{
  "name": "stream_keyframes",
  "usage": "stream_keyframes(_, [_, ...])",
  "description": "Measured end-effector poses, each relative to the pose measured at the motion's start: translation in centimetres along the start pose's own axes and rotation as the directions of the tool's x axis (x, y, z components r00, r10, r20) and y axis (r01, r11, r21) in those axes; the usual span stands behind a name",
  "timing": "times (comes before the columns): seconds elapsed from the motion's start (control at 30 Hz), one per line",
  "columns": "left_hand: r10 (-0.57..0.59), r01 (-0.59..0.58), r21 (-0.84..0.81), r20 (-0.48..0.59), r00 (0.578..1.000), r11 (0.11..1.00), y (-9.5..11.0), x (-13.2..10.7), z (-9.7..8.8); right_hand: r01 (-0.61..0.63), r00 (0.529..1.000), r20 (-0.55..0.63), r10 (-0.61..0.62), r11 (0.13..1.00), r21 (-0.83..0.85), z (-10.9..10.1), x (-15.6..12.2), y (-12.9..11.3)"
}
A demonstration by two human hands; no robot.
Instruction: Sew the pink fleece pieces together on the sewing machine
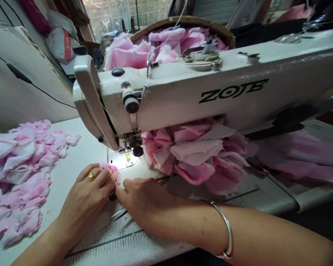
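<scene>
My left hand [90, 190], with a gold ring on one finger, is closed on a small pink fabric piece [114, 170] just in front of the needle area. Against the near edge of that piece, my right hand [144, 197] is closed in a pinch, its fingertips meeting those of the left; its grip is partly hidden. The presser foot [127, 158] of the white sewing machine [169, 99] is lit, and the fabric lies short of it. A metal tool with thin blades [118, 214] rests partly under my right hand.
Layered pink fabric petals [197, 151] are bunched beneath the machine arm. More pink pieces [19, 170] spread over the left of the table. Behind the machine stands a basket [216, 27] of pink fabric. A printed ruler scale [111, 242] runs along the front edge.
</scene>
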State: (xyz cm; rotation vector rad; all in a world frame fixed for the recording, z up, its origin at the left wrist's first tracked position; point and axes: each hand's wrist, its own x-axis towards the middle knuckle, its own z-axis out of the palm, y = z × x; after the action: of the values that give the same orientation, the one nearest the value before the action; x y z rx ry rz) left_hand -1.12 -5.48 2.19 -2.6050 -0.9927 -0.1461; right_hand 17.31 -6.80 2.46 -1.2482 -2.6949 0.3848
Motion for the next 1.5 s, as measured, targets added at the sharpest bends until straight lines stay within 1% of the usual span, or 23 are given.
stream_keyframes(0.07, [0.006,-0.006,0.015,-0.007,1.0,1.0,0.0,-0.1,0.1,0.036,0.999,-0.026,-0.035,0.999,0.027,0.2,-0.2,0.5])
stream_keyframes(0.17, [0.02,-0.019,0.019,-0.032,0.999,1.0,0.0,-0.2,0.1,0.064,0.998,-0.01,-0.063,0.989,0.131,-0.4,-0.7,1.4])
stream_keyframes(0.3, [0.028,-0.027,0.015,-0.047,0.998,1.0,-0.1,-0.3,0.2,-0.025,0.999,-0.015,0.029,0.976,0.217,-2.1,-1.1,2.4])
stream_keyframes(0.33, [0.027,-0.026,0.008,-0.048,0.999,1.0,-0.1,-0.3,0.2,-0.035,0.999,-0.014,0.039,0.974,0.222,-2.5,-1.2,2.6])
stream_keyframes(0.4, [0.022,-0.022,-0.006,-0.047,0.999,1.0,0.0,-0.4,0.3,-0.013,1.0,-0.014,0.017,0.977,0.213,-2.9,-1.3,2.8])
stream_keyframes(0.47, [0.008,-0.008,-0.007,-0.049,0.999,1.0,0.0,-0.4,0.4,0.009,1.0,-0.003,-0.009,0.99,0.143,-2.8,-1.3,2.8])
stream_keyframes(0.57, [-0.025,0.025,-0.01,-0.054,0.998,1.0,0.1,-0.4,0.6,-0.011,1.0,-0.003,0.011,0.995,-0.1,-2.2,-1.1,2.6])
stream_keyframes(0.63, [-0.034,0.033,-0.019,-0.063,0.997,0.999,0.1,-0.4,0.6,-0.031,0.999,-0.043,0.021,0.966,-0.257,-1.7,-1.0,2.4])
stream_keyframes(0.73, [-0.036,0.033,-0.042,-0.071,0.997,0.999,0.1,-0.4,0.4,-0.013,0.995,-0.093,-0.024,0.926,-0.377,-1.2,-0.8,2.1])
stream_keyframes(0.87, [-0.049,0.044,-0.063,-0.083,0.995,0.997,0.2,-0.5,0.2,0.035,0.988,-0.119,-0.096,0.899,-0.437,-1.0,-0.7,1.9])
stream_keyframes(1.23, [-0.074,0.064,-0.121,-0.077,0.994,0.991,0.2,-0.8,0.3,0.07,0.995,-0.039,-0.096,0.902,-0.426,-1.4,-0.2,1.7])
stream_keyframes(1.4, [-0.064,0.052,-0.16,-0.075,0.995,0.986,0.0,-0.5,0.3,0.069,0.992,-0.063,-0.109,0.89,-0.45,-1.1,-0.3,1.8])
stream_keyframes(1.5, [-0.028,0.016,-0.226,-0.052,0.998,0.974,-0.6,-0.3,0.2,0.062,0.991,-0.079,-0.111,0.881,-0.469,-0.8,-0.4,1.7])
